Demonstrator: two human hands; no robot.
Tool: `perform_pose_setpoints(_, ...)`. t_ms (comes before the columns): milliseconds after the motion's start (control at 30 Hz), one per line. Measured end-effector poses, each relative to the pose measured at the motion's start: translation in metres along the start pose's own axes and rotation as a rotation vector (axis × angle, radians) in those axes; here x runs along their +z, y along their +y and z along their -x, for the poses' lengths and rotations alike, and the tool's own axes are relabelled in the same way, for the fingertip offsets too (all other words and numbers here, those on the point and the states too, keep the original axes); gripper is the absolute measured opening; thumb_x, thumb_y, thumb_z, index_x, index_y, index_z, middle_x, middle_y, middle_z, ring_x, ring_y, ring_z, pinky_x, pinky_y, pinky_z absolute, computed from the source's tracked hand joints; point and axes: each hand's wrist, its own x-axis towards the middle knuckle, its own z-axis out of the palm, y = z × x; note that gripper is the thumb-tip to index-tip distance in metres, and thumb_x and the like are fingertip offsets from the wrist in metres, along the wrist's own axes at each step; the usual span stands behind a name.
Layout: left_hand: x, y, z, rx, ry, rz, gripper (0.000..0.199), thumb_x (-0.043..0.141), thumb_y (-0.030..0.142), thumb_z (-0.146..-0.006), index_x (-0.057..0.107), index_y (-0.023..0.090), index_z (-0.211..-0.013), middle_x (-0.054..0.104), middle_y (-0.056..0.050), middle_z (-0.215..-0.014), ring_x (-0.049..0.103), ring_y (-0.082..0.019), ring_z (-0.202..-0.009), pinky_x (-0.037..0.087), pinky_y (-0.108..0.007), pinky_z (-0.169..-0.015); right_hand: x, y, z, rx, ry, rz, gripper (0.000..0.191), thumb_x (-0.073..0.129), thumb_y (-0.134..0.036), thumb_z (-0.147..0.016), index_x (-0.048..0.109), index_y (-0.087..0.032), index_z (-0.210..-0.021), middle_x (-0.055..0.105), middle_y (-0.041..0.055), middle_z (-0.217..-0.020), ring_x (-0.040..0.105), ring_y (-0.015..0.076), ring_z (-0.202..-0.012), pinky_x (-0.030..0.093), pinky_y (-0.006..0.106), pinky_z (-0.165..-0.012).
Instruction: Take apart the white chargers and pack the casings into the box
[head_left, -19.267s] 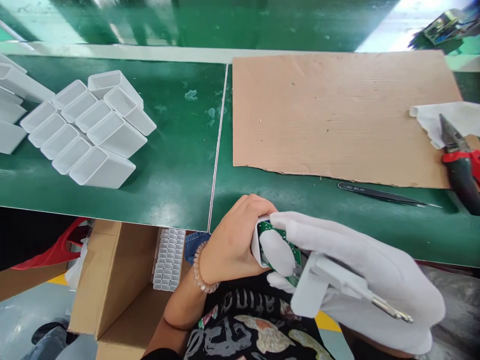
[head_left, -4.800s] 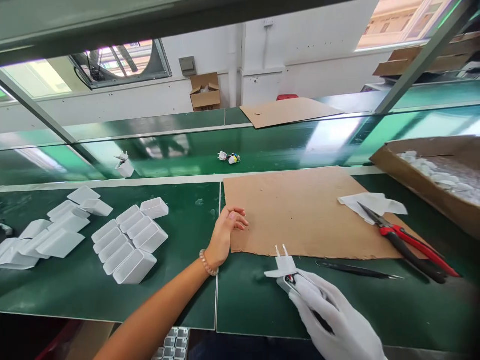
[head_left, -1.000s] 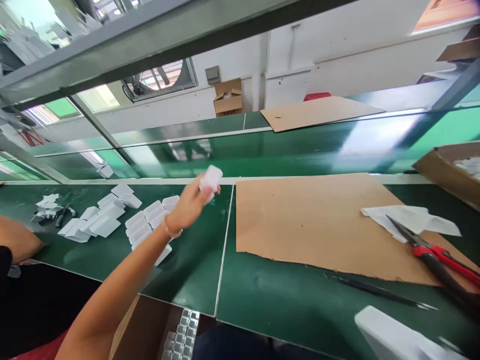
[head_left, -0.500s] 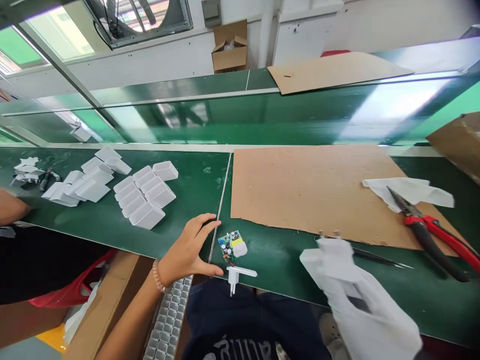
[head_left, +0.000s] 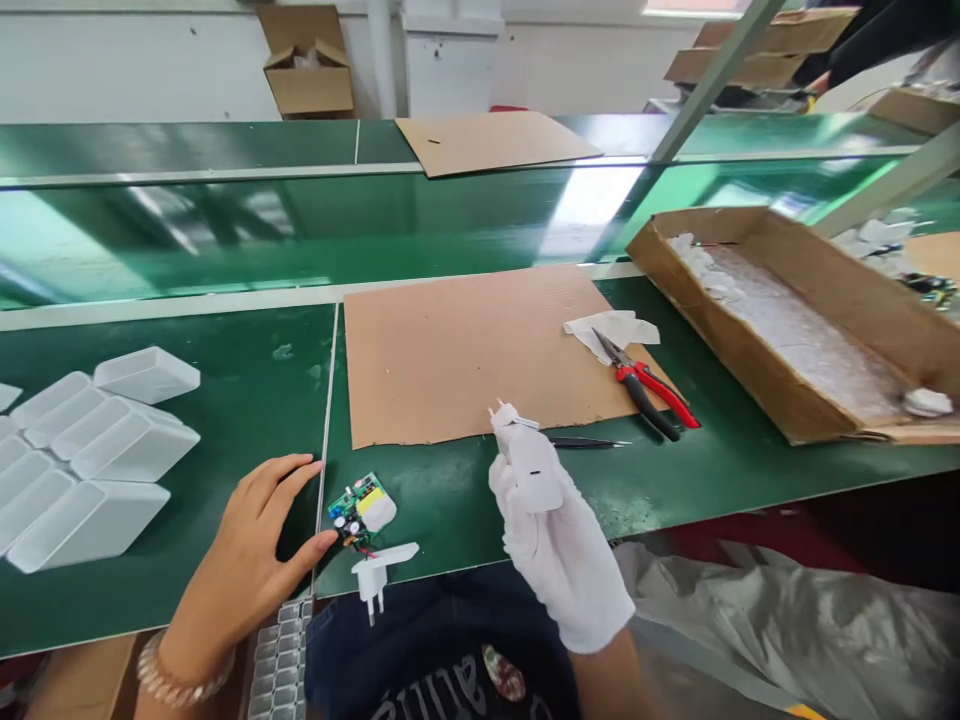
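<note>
Right hand (head_left: pixel 555 545) grips a charger (head_left: pixel 538 482), apparently cased, at the board's 3 o'clock. Board (head_left: pixel 364 510) lies uncased on the bench (head_left: pixel 232 400), wired to its plug (head_left: pixel 372 577). Left hand (head_left: pixel 251 545) open, thumb by board, contact unclear. Housings (head_left: pixel 135 445): 9 o'clock.

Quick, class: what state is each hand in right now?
Left hand: open, beside the circuit board.
Right hand: closed, holding a white plug adapter.
</note>
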Motion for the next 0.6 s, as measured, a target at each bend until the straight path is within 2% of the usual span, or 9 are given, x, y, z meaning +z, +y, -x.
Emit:
perform_pose_setpoints(200, 0.001, 0.001, 0.0, 0.022, 0.006, -0.027, 0.048, 0.047, 0.047, -0.092, 0.041, 0.028, -0.136, 0.048, -0.011, -0.134, 0.046, -0.035, -0.123, 0.04, -0.054, -0.103, -0.005, 0.002, 0.002, -0.044, -0.094, 0.037, 0.05, 0.018, -0.044, -0.106, 0.066, -0.035, -0.114, 0.071, -0.0096, -0.096, 0.063, -0.0097, -0.084, 0.047, 0.001, -0.074)
perform_pose_setpoints(333, 0.002, -0.002, 0.001, 0.017, -0.006, -0.03, 0.048, 0.047, 0.047, -0.092, 0.04, 0.029, -0.137, 0.047, -0.012, -0.135, 0.045, -0.035, -0.124, 0.04, -0.055, -0.103, -0.003, -0.001, 0.002, -0.044, -0.167, 0.122, 0.034, 0.039, -0.048, -0.101, 0.066, -0.032, -0.113, 0.07, -0.009, -0.1, 0.064, -0.0066, -0.087, 0.05, 0.005, -0.077)
perform_pose_setpoints(433, 0.001, -0.004, 0.002, 0.016, -0.012, -0.013, 0.048, 0.048, 0.046, -0.092, 0.04, 0.029, -0.136, 0.047, -0.012, -0.135, 0.045, -0.035, -0.124, 0.041, -0.056, -0.103, -0.002, -0.002, 0.003, 0.001, -0.167, 0.077, 0.033, 0.044, -0.05, -0.099, 0.067, -0.029, -0.108, 0.07, -0.0071, -0.098, 0.066, -0.0036, -0.085, 0.053, 0.008, -0.075)
perform_pose_setpoints(533, -0.001, 0.006, -0.001, 0.013, 0.058, 0.013, 0.049, 0.05, 0.045, -0.092, 0.039, 0.031, -0.138, 0.047, -0.012, -0.135, 0.046, -0.036, -0.124, 0.04, -0.058, -0.103, -0.001, 0.003, 0.003, -0.031, -0.131, 0.112, 0.034, 0.044, -0.051, -0.098, 0.068, -0.027, -0.106, 0.07, -0.0051, -0.099, 0.067, -0.0014, -0.084, 0.054, 0.009, -0.074)
perform_pose_setpoints(600, 0.001, 0.025, -0.002, 0.012, 0.162, 0.102, 0.057, 0.049, 0.051, -0.092, 0.035, 0.031, -0.143, 0.044, -0.013, -0.137, 0.044, -0.036, -0.126, 0.039, -0.06, -0.105, -0.001, 0.012, 0.005, -0.124, -0.118, 0.301, 0.035, 0.048, -0.054, -0.095, 0.068, -0.028, -0.106, 0.071, -0.0031, -0.101, 0.068, 0.0024, -0.086, 0.056, 0.013, -0.076)
